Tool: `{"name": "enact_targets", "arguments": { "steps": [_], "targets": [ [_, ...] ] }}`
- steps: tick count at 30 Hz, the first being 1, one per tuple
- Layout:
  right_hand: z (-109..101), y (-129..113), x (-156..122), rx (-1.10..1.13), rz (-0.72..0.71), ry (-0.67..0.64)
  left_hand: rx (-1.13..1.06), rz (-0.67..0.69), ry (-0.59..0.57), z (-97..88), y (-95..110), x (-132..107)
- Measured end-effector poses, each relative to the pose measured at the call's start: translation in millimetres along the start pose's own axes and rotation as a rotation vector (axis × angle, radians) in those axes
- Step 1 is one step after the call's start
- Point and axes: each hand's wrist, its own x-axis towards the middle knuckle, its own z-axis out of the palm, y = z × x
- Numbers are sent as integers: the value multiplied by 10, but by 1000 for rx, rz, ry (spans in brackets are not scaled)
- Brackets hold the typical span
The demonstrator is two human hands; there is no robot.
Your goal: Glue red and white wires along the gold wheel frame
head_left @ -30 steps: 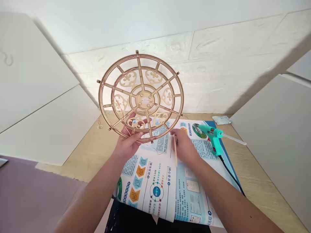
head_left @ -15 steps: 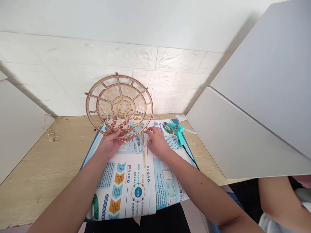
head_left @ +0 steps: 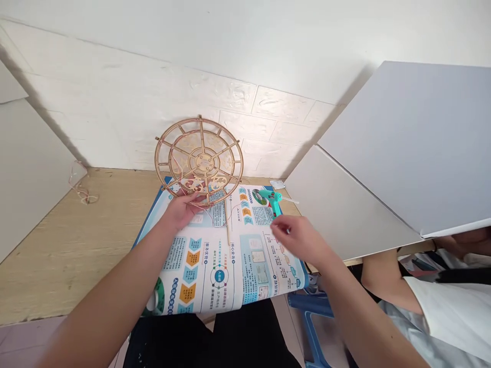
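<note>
My left hand [head_left: 183, 210] grips the lower rim of a round wooden openwork frame [head_left: 204, 162], which stands tilted up with spokes, rings and scroll cut-outs. Thin pinkish wire [head_left: 175, 162] runs along the frame and trails below it. At the foot of a teal hot glue gun [head_left: 274, 203], my right hand [head_left: 299, 237] has its fingers curled closed; what they hold, if anything, is hidden. The gun lies on the printed sheet with a clear glue stick [head_left: 290, 200] jutting from its back. A thin wooden stick [head_left: 228, 230] lies between the hands.
The printed poster sheet [head_left: 218, 301] covers the middle of the wooden table [head_left: 111, 225]. Loose wire [head_left: 81, 191] sits at the left by a white panel. White panels [head_left: 345, 204] flank the right side. A person's arm [head_left: 383, 278] and a blue stool [head_left: 312, 317] are beyond.
My right hand has left the stick's upper end and moved right, to the glue gun's handle. My left hand still holds the round frame. The camera view has shifted and tilted.
</note>
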Motion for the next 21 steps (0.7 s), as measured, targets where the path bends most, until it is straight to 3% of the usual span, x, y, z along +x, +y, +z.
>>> {"name": "enact_targets", "arguments": {
  "steps": [3, 7, 10, 16, 18, 21],
  "targets": [
    [81, 439, 148, -26, 292, 167, -19, -26, 1, -6, -3, 8],
    [281, 655, 567, 52, 382, 150, -6, -54, -13, 5, -8, 8],
    [278, 580, 754, 122, 355, 97, 13, -53, -15, -5, -15, 23],
    [20, 252, 734, 358, 127, 89, 44, -65, -30, -46, -39, 91],
    [42, 156, 789, 436, 37, 42, 58, -80, -43, -49, -49, 106],
    [244, 79, 947, 514, -62, -44, 77, -98, -48, -47, -64, 113]
  ]
}}
